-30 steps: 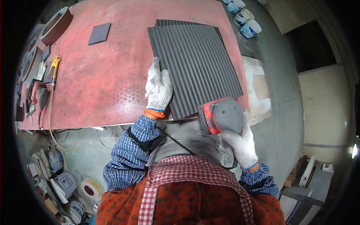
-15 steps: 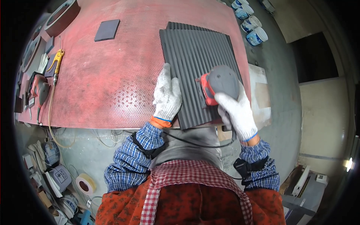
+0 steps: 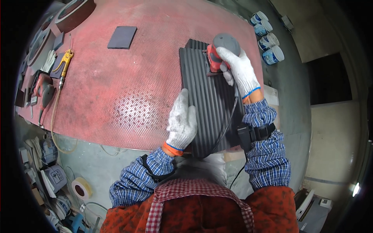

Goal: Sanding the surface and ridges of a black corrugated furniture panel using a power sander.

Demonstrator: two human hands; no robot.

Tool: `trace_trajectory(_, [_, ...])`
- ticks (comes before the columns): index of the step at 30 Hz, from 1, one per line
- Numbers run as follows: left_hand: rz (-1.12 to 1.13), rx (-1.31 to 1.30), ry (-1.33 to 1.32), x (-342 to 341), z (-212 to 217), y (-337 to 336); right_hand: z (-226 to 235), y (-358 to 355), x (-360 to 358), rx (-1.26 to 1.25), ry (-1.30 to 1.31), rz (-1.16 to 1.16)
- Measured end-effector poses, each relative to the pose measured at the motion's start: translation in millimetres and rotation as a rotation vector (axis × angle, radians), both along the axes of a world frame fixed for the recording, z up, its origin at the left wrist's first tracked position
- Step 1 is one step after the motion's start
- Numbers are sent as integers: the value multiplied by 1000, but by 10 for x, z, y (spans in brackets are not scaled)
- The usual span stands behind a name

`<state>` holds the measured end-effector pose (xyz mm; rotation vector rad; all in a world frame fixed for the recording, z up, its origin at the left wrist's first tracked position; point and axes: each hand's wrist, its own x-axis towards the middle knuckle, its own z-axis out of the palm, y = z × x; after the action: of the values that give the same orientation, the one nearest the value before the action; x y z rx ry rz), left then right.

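A dark grey ribbed panel (image 3: 206, 112) lies on the red, mesh-textured table top, with another ribbed panel (image 3: 197, 44) showing beneath its far end. My right hand (image 3: 244, 73), in a white knit glove, grips a red and black power sander (image 3: 225, 43) from its right side. The sander sits on the ribs at the panel's far end, and its black cord (image 3: 229, 128) trails back over the panel toward me. My left hand (image 3: 182, 123), gloved in soiled white, lies along the panel's left edge with fingers stretched out and the thumb on the ribs.
A flat dark square pad (image 3: 122, 37) lies far left on the table (image 3: 105, 85). Along the left edge are a yellow air blow gun (image 3: 67, 60) with its hose, a second red sander (image 3: 43, 89) and large grey rings (image 3: 74, 16). Several white-blue buckets (image 3: 273, 55) stand on the floor beyond the right edge.
My right hand has pushed the sander away from me, from mid-panel to its far end. The left hand still lies at the left edge. The view has shifted, so the table appears lower.
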<state>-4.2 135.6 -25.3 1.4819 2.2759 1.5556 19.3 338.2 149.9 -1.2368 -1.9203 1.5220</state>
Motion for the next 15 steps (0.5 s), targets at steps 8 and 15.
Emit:
trace_trajectory(8, [43,41,-49,38,-31,5,-62,414,-383,29,3,23])
trace_trajectory(15, [48,68,-128,28,20,-13,-49,369,-441,27,48,22])
